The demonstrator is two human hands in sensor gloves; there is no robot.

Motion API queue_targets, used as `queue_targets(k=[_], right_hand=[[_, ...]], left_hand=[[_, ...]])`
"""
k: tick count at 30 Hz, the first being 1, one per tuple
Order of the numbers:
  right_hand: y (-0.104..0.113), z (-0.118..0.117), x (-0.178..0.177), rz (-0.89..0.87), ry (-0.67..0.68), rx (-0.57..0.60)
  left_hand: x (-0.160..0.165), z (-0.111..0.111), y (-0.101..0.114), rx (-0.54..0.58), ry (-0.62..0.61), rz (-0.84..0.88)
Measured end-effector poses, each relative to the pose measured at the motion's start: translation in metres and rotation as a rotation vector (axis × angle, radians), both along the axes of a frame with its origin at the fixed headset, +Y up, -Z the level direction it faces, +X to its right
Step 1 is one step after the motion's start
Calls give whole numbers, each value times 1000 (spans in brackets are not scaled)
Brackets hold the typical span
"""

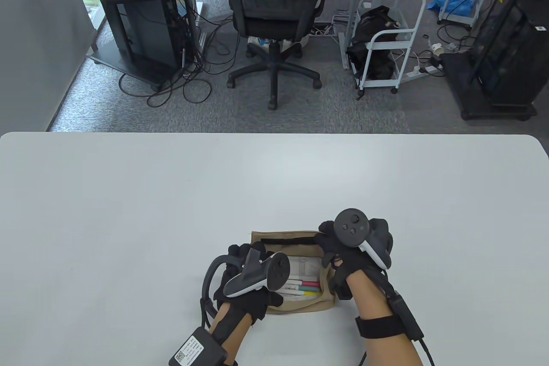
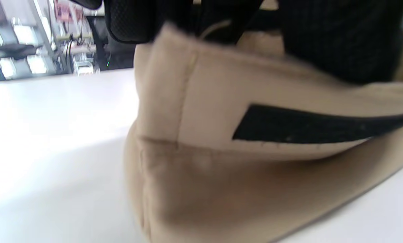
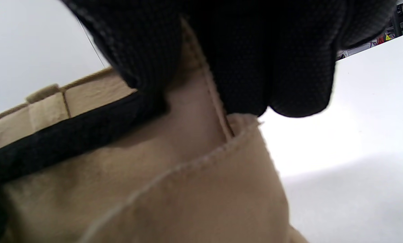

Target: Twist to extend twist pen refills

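Observation:
A tan fabric pen case (image 1: 283, 239) with a black strip lies open near the table's front edge. Inside it several pens (image 1: 305, 288) lie side by side, with red, green and yellow parts showing. My left hand (image 1: 240, 256) grips the case's left end; the case fills the left wrist view (image 2: 241, 162). My right hand (image 1: 330, 246) grips the case's right end, fingers (image 3: 255, 60) over its rim; the case (image 3: 154, 189) is close below them in the right wrist view. Neither hand holds a pen.
The white table (image 1: 171, 194) stretches wide to the left, right and far side of the case. Beyond its far edge stand an office chair (image 1: 274, 18), a computer rack (image 1: 141, 18) and a white cart (image 1: 386, 40) on the floor.

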State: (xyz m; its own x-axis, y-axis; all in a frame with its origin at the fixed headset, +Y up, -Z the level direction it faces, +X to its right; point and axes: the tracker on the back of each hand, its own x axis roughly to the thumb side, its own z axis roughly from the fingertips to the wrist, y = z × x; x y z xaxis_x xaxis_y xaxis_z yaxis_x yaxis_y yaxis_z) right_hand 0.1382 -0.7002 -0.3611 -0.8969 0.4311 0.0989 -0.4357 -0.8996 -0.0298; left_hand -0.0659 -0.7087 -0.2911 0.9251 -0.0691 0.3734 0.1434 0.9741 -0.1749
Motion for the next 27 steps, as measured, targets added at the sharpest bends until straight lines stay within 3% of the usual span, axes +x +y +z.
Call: queue_targets(k=[4,6,8,14,18,27], right_hand=[[0,0,-1,9,3,4],[0,0,-2,10,5,5],[0,1,-2,15,5,7],[0,2,-4,17,10,6],[-1,1,-5,10,19,-1],[-1,2,-7,21,20,-4]], left_hand=[[18,5,5,98,-140,-30],[24,2,3,83,-200,1],[32,-8,-8,-19,-207,73],[36,-25,-35,-184,-104,50],[32,-26,-38,-229,-38,78],[35,-22,-43,-35,13,2]])
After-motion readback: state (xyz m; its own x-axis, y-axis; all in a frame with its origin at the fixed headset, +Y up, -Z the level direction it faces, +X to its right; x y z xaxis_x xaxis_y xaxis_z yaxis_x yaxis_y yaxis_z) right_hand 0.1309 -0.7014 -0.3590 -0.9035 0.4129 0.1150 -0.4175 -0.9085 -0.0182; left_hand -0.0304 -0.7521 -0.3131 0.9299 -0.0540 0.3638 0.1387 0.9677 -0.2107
